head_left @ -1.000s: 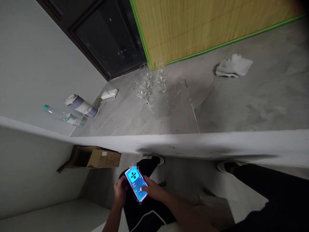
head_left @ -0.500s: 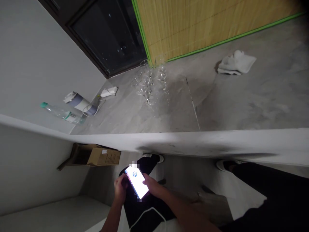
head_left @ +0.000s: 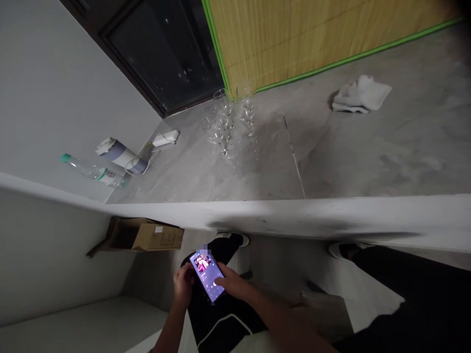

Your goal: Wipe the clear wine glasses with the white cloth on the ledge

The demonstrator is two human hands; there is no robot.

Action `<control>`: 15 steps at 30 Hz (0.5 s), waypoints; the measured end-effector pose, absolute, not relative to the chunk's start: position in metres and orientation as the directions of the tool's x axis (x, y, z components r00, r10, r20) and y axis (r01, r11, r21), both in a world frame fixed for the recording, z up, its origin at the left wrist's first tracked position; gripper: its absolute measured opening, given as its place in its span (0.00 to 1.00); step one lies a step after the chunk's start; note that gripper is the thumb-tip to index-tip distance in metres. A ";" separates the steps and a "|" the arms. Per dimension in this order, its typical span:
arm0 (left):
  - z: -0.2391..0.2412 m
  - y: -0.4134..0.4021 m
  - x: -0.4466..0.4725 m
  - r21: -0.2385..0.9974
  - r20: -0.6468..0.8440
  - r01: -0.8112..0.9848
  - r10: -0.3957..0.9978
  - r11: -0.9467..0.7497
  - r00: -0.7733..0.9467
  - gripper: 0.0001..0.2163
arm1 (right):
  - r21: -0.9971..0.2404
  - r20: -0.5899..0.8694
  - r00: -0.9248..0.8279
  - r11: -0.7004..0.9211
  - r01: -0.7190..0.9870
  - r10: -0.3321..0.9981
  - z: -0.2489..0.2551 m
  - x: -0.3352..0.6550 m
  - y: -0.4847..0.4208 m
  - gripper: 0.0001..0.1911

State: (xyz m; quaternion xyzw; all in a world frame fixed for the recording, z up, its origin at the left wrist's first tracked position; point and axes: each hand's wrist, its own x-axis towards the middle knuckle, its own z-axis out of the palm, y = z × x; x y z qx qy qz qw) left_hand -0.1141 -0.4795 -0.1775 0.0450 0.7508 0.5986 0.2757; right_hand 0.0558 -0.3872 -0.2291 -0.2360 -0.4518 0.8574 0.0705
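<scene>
Phone [head_left: 207, 277] glows purple below a pinkish picture, gripped by left hand [head_left: 183, 283] and right hand [head_left: 234, 284].

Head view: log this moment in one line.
left hand: at edge of phone | right hand: holding phone | screen: lit | glasses: grouped on ledge | cloth: crumpled on ledge

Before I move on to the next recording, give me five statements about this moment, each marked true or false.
1. The left hand and the right hand are both at the phone. True.
2. The phone's screen is dark. False: it is lit.
3. In the picture, the cloth lies right of the glasses. True.
4. The bottle's cap is red. False: the bottle has a green cap.
5. The cardboard box stands on the ledge. False: the cardboard box is below the ledge.
</scene>
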 end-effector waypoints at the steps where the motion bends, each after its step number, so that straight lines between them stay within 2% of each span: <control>1: -0.178 -0.480 -0.114 0.924 -0.361 -0.265 0.400 0.276 -0.842 0.13 | -0.818 -0.333 -0.880 -0.568 0.091 0.339 -0.229 0.057 -0.387 0.26; 9: -0.177 -0.480 -0.114 0.923 -0.364 -0.272 0.392 0.271 -0.845 0.12 | -0.879 -0.267 -0.885 -0.473 0.062 0.381 -0.226 0.062 -0.384 0.29; 15: -0.177 -0.481 -0.115 0.920 -0.371 -0.282 0.367 0.273 -0.853 0.13 | -0.909 -0.227 -0.896 -0.414 0.054 0.382 -0.229 0.065 -0.383 0.40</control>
